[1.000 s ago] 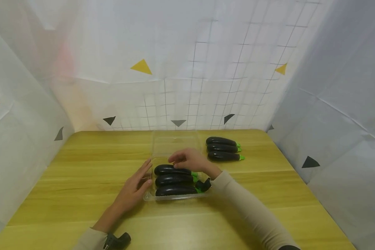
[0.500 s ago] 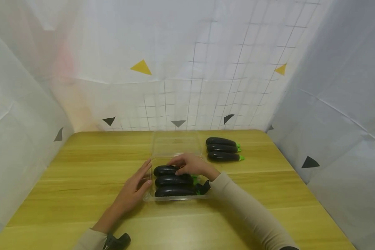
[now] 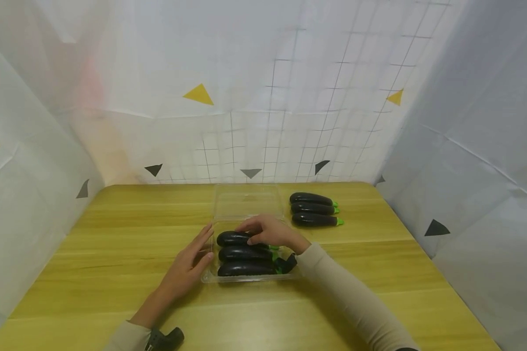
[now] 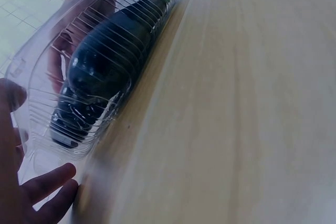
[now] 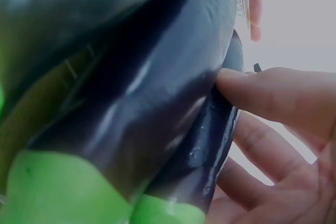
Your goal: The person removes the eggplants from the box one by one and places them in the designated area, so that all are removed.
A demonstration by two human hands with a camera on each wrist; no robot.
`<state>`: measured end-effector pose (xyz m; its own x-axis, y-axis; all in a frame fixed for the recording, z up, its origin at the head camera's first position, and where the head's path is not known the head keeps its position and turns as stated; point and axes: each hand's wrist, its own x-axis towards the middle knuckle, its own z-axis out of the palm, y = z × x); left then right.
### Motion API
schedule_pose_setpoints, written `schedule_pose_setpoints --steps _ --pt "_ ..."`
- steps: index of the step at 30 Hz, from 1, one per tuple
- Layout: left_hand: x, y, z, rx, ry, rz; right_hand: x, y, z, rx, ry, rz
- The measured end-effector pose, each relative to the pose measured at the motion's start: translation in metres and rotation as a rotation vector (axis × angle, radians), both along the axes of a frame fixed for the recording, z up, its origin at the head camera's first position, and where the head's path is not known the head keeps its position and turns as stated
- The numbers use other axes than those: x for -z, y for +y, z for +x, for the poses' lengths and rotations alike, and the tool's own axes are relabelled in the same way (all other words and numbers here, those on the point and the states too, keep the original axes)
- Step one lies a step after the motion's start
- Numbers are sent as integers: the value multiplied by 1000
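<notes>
Three dark eggplants lie side by side in a clear plastic clamshell box [image 3: 251,279], stems toward the right. My right hand [image 3: 270,231] reaches over the box and holds the farthest eggplant [image 3: 231,238], thumb on its near side and fingers beyond it. Beside it are the middle eggplant [image 3: 242,253] and the nearest eggplant [image 3: 245,268]. My left hand [image 3: 186,265] rests against the box's left side with fingers fairly straight. In the left wrist view, the ribbed clear wall stands between that hand and an eggplant [image 4: 107,56].
The box's clear lid [image 3: 248,201] lies folded back behind it. Three more eggplants [image 3: 313,208] sit in a row at the back right of the wooden table [image 3: 127,234]. White sheets [image 3: 158,63] with triangle markers enclose the back and sides.
My right hand has come down slightly and taken hold of the farthest eggplant, which it hovered over or lightly touched a second ago. The left hand has stayed in place.
</notes>
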<state>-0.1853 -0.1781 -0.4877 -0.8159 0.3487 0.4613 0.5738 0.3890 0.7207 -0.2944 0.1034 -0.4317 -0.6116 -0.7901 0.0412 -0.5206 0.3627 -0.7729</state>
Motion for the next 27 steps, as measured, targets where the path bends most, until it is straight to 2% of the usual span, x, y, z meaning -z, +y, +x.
schedule_pose_setpoints --steps 6,14,16,22,23,27 --pt "1 0 0 -9 15 -4 -4 1 2 -9 11 -36" --pt "1 0 0 -9 18 -5 -15 2 6 46 54 -28" --pt "-5 2 2 -3 20 6 -16 2 6 50 48 -42" --pt "-4 2 1 -3 6 9 -16 4 4 55 64 -44" --pt "1 1 -1 -3 6 5 -16 5 4 59 63 -41" --pt "0 0 -1 -1 1 1 -19 6 6 77 60 -59"
